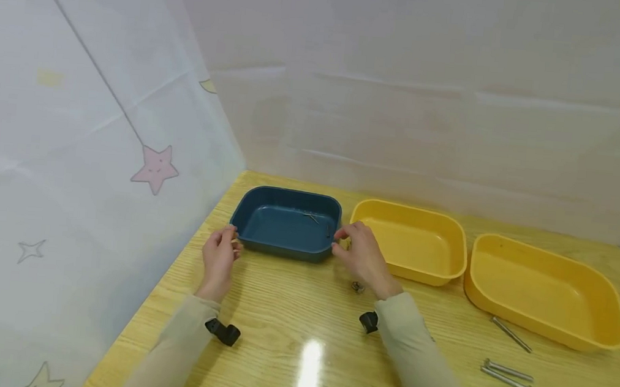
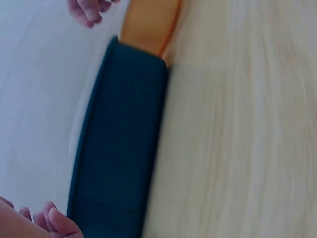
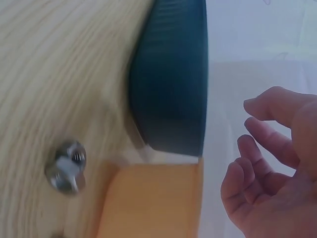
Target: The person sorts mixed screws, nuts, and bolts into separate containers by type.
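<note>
A dark blue tray (image 1: 279, 226) stands on the table with several thin metal pieces (image 1: 311, 217) in it, too small to name. Beside its front left corner is my left hand (image 1: 219, 256), fingers loosely bent at the rim; whether they touch it I cannot tell. My right hand (image 1: 361, 254) hovers by the tray's right end, over the gap to a yellow tray (image 1: 413, 247). In the right wrist view its fingers curve loosely around nothing, apart from the blue wall (image 3: 171, 84). Below that hand lies small shiny metal hardware (image 3: 66, 167), blurred.
A second yellow tray (image 1: 550, 295) stands farther right. In front of it several long bolts (image 1: 511, 334) lie on the wooden table (image 1: 272, 313). White sheeting (image 1: 377, 119) hangs behind the table and along its left side.
</note>
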{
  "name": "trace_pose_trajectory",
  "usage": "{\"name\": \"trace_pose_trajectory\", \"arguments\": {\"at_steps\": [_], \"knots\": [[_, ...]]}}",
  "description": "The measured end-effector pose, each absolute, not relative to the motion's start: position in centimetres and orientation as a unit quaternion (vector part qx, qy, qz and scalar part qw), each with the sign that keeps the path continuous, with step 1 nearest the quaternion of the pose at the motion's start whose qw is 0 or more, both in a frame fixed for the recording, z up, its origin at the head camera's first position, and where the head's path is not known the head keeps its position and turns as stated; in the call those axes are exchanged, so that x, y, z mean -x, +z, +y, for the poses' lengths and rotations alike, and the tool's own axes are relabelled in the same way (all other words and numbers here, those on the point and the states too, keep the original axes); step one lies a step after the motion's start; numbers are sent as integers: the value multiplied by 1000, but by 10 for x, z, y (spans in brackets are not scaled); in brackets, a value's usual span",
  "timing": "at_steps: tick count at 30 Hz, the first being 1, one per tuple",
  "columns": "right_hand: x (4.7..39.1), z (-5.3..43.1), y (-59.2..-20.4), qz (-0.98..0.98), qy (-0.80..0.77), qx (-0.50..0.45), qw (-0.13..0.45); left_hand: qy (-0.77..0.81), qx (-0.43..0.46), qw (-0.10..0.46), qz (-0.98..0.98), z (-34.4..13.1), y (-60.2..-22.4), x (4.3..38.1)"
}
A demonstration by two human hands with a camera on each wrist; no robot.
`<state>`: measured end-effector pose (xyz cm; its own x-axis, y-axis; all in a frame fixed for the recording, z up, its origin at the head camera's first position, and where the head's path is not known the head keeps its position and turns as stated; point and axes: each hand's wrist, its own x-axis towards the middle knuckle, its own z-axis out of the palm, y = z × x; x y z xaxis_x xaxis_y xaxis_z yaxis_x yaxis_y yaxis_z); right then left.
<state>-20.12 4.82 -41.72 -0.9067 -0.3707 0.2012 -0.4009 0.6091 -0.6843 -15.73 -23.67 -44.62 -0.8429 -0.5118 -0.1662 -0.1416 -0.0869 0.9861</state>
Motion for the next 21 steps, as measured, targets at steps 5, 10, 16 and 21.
{"name": "trace_pose_trajectory", "arguments": {"at_steps": [5, 10, 16, 21], "knots": [[198, 65, -413, -896, 391, -206, 39, -725, -207, 89, -651, -209, -432, 152], [193, 82, -407, -900, 394, -180, 50, -748, -160, -13, -643, -181, -430, 148], [184, 98, -402, -898, 402, -158, 77, -729, -97, -127, -665, -152, -435, 145], [178, 110, -402, -893, 412, -147, 103, -717, -67, -168, -673, -131, -441, 147]]}}
